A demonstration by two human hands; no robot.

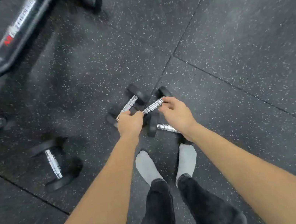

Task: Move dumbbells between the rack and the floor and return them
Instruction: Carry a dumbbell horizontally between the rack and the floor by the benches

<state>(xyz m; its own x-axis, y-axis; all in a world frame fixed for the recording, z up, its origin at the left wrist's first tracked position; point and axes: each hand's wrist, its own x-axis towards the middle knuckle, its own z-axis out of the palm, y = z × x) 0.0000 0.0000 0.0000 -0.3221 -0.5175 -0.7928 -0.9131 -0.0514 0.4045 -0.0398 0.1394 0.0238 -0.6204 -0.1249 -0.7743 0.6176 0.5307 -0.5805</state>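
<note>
Chrome dumbbell handles [130,103] slanting upper-right, both hands [129,121] gripping

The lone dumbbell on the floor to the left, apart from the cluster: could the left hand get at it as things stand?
Probably, but not right away. The lone dumbbell lies in the open with its chrome handle exposed. The left hand is already curled on the handle of another dumbbell in the cluster.

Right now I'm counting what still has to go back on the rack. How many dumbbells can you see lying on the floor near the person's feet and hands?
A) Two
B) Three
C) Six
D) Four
D: the left hand grips one dumbbell, the right hand grips a second, a third lies under the right wrist, and a fourth lies apart to the left.
</note>
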